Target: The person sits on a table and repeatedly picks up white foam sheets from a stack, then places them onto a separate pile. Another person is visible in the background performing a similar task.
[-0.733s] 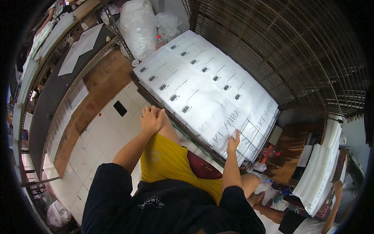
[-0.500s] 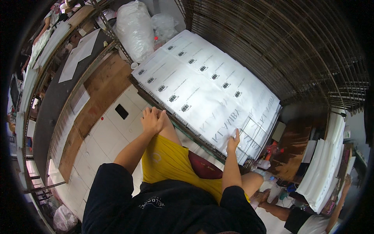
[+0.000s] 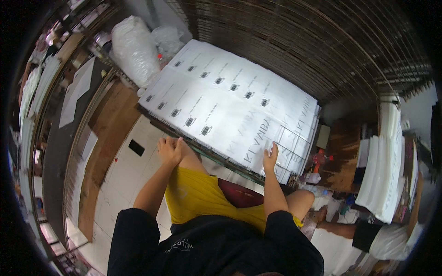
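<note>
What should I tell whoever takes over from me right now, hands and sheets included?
Left hand: empty, resting on the left knee, off the work.
Right hand: flat, fingers spread, pressing the near right corner of the top printed sheet.
Sheets: a large white stack lying flat on the low table edge, in front of the knees.
Done: stack looks squared.
Left: cannot tell from the pictures; nothing is lifted yet.
</note>
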Available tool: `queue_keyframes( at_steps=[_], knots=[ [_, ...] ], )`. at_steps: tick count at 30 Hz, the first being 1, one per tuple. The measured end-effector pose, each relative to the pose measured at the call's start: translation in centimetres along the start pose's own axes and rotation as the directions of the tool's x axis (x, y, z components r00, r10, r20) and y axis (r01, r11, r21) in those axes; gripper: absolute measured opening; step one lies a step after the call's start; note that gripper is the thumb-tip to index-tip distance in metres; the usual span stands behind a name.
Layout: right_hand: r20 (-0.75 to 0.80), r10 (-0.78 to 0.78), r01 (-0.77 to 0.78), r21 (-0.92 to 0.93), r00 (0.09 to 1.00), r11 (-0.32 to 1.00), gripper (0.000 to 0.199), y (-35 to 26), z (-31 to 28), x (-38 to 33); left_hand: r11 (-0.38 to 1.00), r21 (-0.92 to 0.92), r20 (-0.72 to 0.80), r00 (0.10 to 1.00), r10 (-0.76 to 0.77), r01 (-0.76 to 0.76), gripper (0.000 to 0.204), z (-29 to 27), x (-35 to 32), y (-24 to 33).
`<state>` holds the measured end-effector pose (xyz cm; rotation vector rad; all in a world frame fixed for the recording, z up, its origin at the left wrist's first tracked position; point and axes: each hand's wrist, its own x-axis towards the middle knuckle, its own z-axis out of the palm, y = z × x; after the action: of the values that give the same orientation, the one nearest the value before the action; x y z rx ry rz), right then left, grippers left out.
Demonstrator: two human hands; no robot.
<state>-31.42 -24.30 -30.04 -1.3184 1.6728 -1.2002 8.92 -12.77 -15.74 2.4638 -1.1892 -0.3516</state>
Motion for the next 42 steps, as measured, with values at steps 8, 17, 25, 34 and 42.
queue_keyframes(
  at_steps=[8, 17, 25, 34, 42],
  knots=[
    [0.043, -0.02, 0.024, -0.104, 0.999, 0.994, 0.041, -6.0, -6.8, -3.2, 0.993, 0.111, -0.025, 0.999, 0.039, -0.037, 0.051, 0.3, -0.2, -0.4],
    [-0.272, -0.355, 0.226, -0.412, 0.894, 0.883, 0.026, -10.9, -23.8, -4.2, 0.937, 0.195, -0.003, 0.955, 0.296, -0.29, 0.048, 0.0, -0.6, 1.4],
    [-0.337, -0.059, -0.187, -0.649, 0.94, 0.737, 0.031, -5.8, -27.2, -10.4, 0.655, 0.265, 0.306, 0.706, 0.639, -0.707, 0.047, -0.4, -2.9, 4.9],
    [-0.477, 0.027, -0.4, -0.704, 0.879, 0.587, 0.035, -4.9, -29.6, -11.8, 0.61, -0.16, 0.629, 0.396, 0.668, -0.776, 0.054, 3.6, -9.4, 9.0],
    [-0.552, 0.125, -0.487, -0.578, 0.824, 0.655, 0.034, -3.1, -32.5, -14.5, 0.828, -0.148, 0.811, 0.412, 0.415, -0.541, 0.055, 7.5, -5.9, 8.6]
  ],
)
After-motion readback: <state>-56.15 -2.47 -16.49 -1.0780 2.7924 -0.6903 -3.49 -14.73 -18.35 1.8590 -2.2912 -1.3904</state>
